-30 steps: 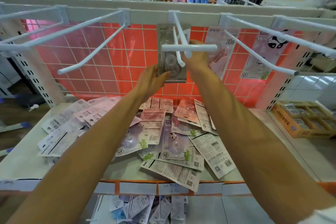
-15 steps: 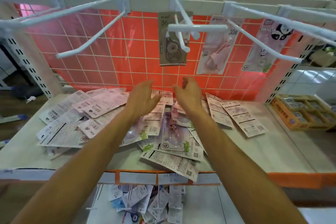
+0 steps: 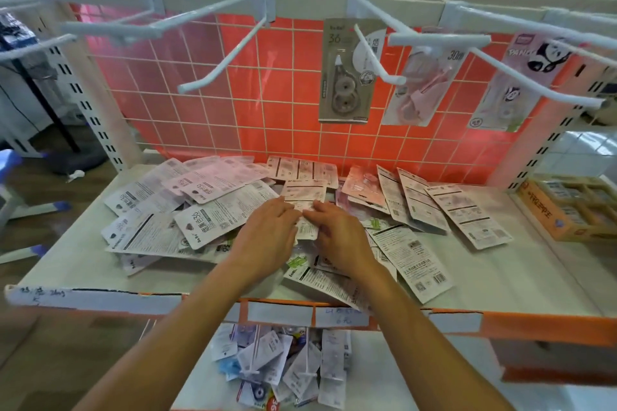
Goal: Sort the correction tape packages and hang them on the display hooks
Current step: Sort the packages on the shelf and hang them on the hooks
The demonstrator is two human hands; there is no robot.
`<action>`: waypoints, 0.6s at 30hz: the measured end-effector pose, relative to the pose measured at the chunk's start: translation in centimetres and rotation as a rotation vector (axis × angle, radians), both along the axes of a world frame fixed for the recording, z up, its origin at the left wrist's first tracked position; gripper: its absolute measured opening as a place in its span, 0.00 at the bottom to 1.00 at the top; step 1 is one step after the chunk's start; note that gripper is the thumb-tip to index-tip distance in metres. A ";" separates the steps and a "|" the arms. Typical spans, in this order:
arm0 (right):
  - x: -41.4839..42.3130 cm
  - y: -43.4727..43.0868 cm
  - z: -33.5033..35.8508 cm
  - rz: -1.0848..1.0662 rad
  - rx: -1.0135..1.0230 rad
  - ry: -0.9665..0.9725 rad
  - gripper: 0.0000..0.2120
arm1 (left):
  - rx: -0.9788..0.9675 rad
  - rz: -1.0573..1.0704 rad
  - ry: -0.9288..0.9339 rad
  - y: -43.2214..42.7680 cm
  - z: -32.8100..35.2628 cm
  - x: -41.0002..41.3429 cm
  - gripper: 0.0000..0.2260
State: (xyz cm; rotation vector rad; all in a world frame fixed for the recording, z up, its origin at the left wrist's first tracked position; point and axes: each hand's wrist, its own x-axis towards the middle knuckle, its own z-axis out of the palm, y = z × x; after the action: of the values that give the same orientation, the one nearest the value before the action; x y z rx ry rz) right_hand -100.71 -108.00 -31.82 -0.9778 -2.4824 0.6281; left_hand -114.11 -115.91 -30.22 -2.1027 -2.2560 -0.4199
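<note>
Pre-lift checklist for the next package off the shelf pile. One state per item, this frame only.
1. Hands on target: ok. Left hand and right hand both touch the small pink-and-white card package.
2. Grip secured: cannot tell. Thumbs are hidden.
3. Type identified: cannot tell. It lies printed back up, and the text is blurred.
4. Sorted hooks to match: ok. The grey "36" package, pink "30m" package and panda-print package hang separately.
5. Spare hook: ok. A bare white wire hook stands left of the grey one.
</note>
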 end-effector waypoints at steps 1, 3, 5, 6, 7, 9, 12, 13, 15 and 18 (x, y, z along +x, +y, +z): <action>0.1 0.1 -0.1 -0.010 0.008 -0.006 0.18 | 0.017 -0.003 -0.020 -0.1 0.2 0.0 0.16; 0.8 0.2 -0.1 -0.027 0.021 -0.021 0.17 | 0.039 0.006 -0.081 -0.4 0.4 -0.2 0.16; 1.7 0.2 0.3 -0.068 0.007 0.020 0.16 | 0.040 0.025 -0.147 -0.6 0.6 -0.5 0.16; 2.3 0.2 0.6 -0.096 -0.008 0.060 0.15 | 0.035 0.023 -0.163 -0.8 0.6 -0.6 0.17; 2.9 0.1 1.1 -0.123 -0.017 0.103 0.15 | 0.030 0.014 -0.171 -0.9 0.6 -0.7 0.17; 4.0 -0.1 2.1 -0.181 -0.021 0.185 0.14 | 0.042 -0.010 -0.200 -1.0 0.3 -0.9 0.17; 5.4 -0.6 4.0 -0.284 -0.083 0.395 0.14 | 0.111 -0.058 -0.290 -1.2 -0.1 -1.2 0.15; 5.6 -0.8 4.6 -0.326 -0.106 0.466 0.13 | 0.131 -0.076 -0.309 -1.2 -0.2 -1.2 0.15; 5.9 -1.4 5.8 -0.412 -0.156 0.592 0.11 | 0.152 -0.104 -0.342 -1.3 -0.2 -1.3 0.17; 5.4 -2.4 7.0 -0.448 -0.293 0.812 0.10 | 0.153 -0.110 -0.441 -1.5 0.4 -1.1 0.24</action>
State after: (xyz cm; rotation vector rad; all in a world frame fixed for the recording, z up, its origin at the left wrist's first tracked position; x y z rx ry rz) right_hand -95.30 -110.39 -24.78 -1.0558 -1.4378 0.9998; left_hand -115.19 -117.41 -29.80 -2.2340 -2.2186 -1.1230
